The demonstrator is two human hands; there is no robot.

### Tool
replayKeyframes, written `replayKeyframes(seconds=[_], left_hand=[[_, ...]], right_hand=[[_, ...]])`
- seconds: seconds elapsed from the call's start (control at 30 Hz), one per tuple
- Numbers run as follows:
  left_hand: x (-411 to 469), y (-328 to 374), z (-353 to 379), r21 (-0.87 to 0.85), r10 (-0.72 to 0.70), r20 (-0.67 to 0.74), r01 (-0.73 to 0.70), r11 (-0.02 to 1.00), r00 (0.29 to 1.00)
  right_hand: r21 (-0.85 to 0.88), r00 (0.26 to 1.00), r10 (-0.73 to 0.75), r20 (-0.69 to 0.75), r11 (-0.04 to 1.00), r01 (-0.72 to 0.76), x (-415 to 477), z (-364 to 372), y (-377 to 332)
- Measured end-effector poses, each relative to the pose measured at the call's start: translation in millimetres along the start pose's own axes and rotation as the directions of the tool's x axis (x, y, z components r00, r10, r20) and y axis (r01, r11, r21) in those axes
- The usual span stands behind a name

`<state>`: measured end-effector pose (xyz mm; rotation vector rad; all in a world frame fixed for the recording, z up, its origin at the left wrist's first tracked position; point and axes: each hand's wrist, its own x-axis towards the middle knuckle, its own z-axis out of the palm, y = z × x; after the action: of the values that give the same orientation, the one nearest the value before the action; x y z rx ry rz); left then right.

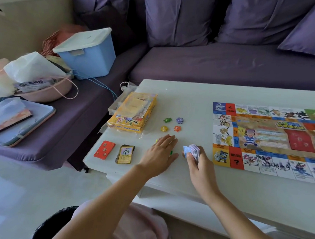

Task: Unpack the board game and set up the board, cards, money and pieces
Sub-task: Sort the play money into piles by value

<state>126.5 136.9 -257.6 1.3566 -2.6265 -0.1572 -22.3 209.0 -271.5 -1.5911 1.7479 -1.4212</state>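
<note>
The colourful game board (269, 139) lies unfolded on the right of the white table (191, 95). My right hand (200, 164) grips a stack of paper money (192, 151) just left of the board. My left hand (160, 154) lies flat with straight fingers on the table, covering something green and yellow. Several star-shaped pieces (172, 124) sit beyond it. A red card stack (104, 150) and a yellow card stack (125, 154) lie near the table's front left. The yellow game box (133, 116) rests at the left edge.
A purple sofa (230, 64) runs behind and left of the table. On it stand a blue lidded bin (88, 54), a pink basin (44, 92) with bags, and a tray (20, 122). A clear plastic bag (126, 87) lies behind the box.
</note>
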Motion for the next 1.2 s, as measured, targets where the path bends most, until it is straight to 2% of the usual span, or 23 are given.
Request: replayKeyframes(seconds=[0.1, 0.23, 0.5, 0.6, 0.63, 0.7, 0.73, 0.77, 0.8, 0.83, 0.87, 0.9, 1.0, 1.03, 1.1, 1.2], left_hand=[[-1.6, -4.4, 1.6, -0.008, -0.095, -0.083, 0.094, 0.996, 0.992], [-4.7, -12.9, 1.4, 0.06, -0.161, -0.09, 0.167, 0.984, 0.983], [-8.6, -22.6, -4.0, 0.109, -0.116, -0.215, 0.142, 0.984, 0.97], [-8.2, -20.8, -0.7, 0.199, 0.011, -0.346, 0.062, 0.978, 0.938], [-8.5, -18.1, 1.3, 0.173, 0.029, -0.392, 0.042, 0.984, 0.919], [-10.1, -4.5, -0.7, -0.086, -0.076, -0.418, 0.045, 0.995, 0.905], [-12.2, 5.3, -5.3, -0.284, -0.191, -0.392, 0.079, 0.955, 0.9], [-14.7, 15.2, -12.5, -0.493, -0.312, -0.285, 0.141, 0.859, 0.906], [-15.8, 25.0, -20.2, -0.684, -0.385, -0.103, 0.216, 0.697, 0.917], [-16.9, 31.3, -26.3, -0.821, -0.386, 0.082, 0.282, 0.497, 0.919], [-16.6, 34.3, -28.1, -0.883, -0.34, 0.204, 0.322, 0.341, 0.918], [-17.6, 36.3, -30.4, -0.893, -0.291, 0.253, 0.338, 0.296, 0.923], [-16.5, 30.7, -28.7, -0.823, -0.318, 0.166, 0.309, 0.477, 0.934], [-15.6, 28.2, -26.9, -0.813, -0.344, 0.138, 0.304, 0.496, 0.929], [-13.2, 24.2, -26.3, -0.833, -0.38, 0.122, 0.303, 0.464, 0.917], [-11.4, 21.7, -30.6, -0.901, -0.439, 0.186, 0.33, 0.28, 0.879]], right_hand=[[-0.013, 1.0, 0.007, 0.013, 1.0, -0.007, 0.5, 0.2, 0.7], [0.027, 0.999, 0.019, 0.033, 0.999, -0.02, -0.3, -0.8, 1.2], [0.133, 0.994, 0.055, 0.09, 0.989, -0.067, -0.8, -1.5, 0.0], [0.159, 0.994, 0.067, 0.081, 0.984, -0.08, -0.4, -1.9, -1.7], [0.161, 0.996, 0.055, 0.07, 0.985, -0.066, 0.1, -1.6, -1.9], [0.151, 0.998, 0.018, 0.061, 0.988, -0.027, 1.1, -0.1, -3.4], [0.142, 0.998, 0.001, 0.061, 0.99, -0.009, 2.1, 1.1, -4.4], [0.126, 0.998, -0.021, 0.062, 0.992, 0.013, 4.1, 2.4, -5.2], [0.09, 0.997, -0.044, 0.07, 0.995, 0.038, 6.8, 4.3, -4.4], [0.04, 0.993, -0.066, 0.101, 0.997, 0.062, 9.0, 6.7, -5.2], [-0.024, 0.987, -0.072, 0.146, 0.997, 0.077, 11.9, 8.5, -4.9], [-0.078, 0.979, -0.07, 0.192, 0.993, 0.086, 14.2, 10.2, -5.4], [-0.114, 0.951, -0.145, 0.273, 0.977, 0.181, 19.7, 14.5, -2.0], [-0.102, 0.94, -0.163, 0.3, 0.974, 0.202, 20.1, 14.8, -1.0], [-0.048, 0.919, -0.173, 0.355, 0.978, 0.203, 21.1, 14.8, 1.5], [0.121, 0.924, -0.117, 0.364, 0.99, 0.078, 26.0, 12.2, 2.7]])
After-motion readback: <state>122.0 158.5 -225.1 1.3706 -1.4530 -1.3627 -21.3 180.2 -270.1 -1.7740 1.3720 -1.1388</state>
